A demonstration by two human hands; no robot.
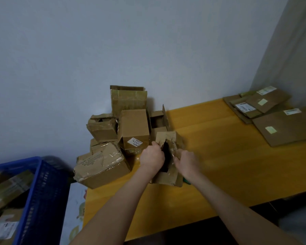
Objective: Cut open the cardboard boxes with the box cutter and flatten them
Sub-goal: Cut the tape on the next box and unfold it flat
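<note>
I see a yellow wooden table (219,165) centre-right, a blue plastic crate (48,195) near left, and a grey curtain (290,50) far right.

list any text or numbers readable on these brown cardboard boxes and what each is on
"3 4312": white label on the upright brown cardboard box in the pile; other print there blurred.
White labels on the flattened cardboard sheets, right: too blurred.
Labels on boxes in the blue plastic basket: too blurred.
</note>
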